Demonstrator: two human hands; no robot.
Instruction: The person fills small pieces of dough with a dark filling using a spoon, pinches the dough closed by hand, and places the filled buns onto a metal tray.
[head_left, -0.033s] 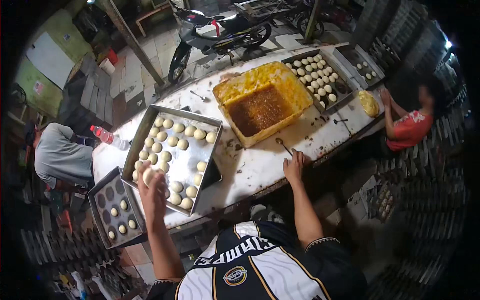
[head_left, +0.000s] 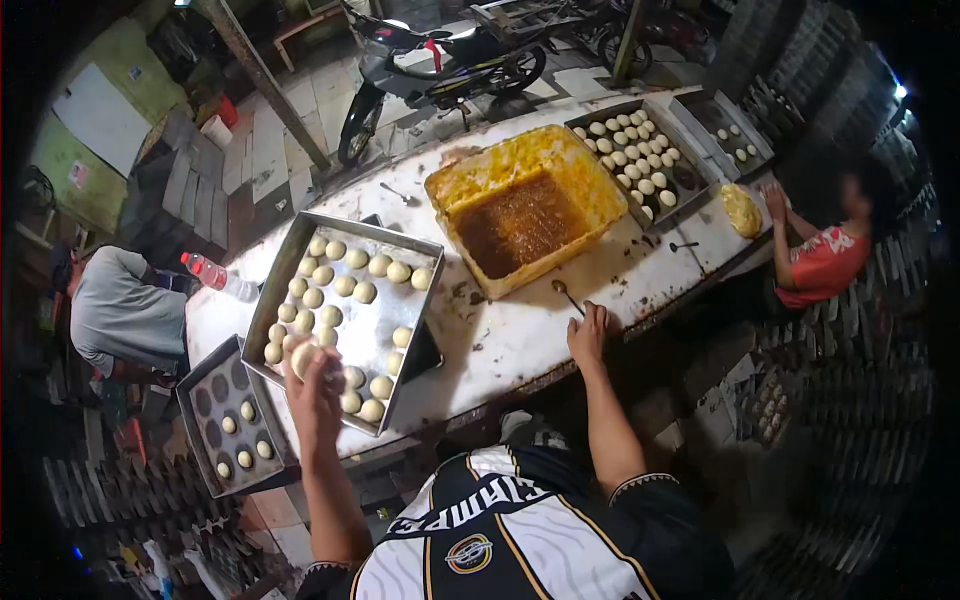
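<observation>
My left hand [head_left: 316, 392] is closed around a pale dough ball [head_left: 303, 358], held up over the near edge of a square metal tray [head_left: 368, 322]. Several more dough balls [head_left: 338, 250] rest in that tray, mostly along its left and far sides. On the right, the fingers of my right hand [head_left: 588, 336] grip a spoon [head_left: 567, 295], its dark bowl pointing away from me above the table. Beyond the spoon stands a yellow tub [head_left: 590, 195] with a brown, moist filling [head_left: 518, 225] in the bottom.
A smaller tray [head_left: 205, 440] with dough balls sits at the left. Farther right are another filled tray [head_left: 655, 215], a bagged yellow lump [head_left: 740, 210] and a loose spoon [head_left: 683, 246]. A bottle [head_left: 232, 283] stands left. Two people [head_left: 825, 262] sit at the table's ends.
My left hand has shifted slightly right and toward me with the dough ball. The right hand and spoon stay nearly in place.
</observation>
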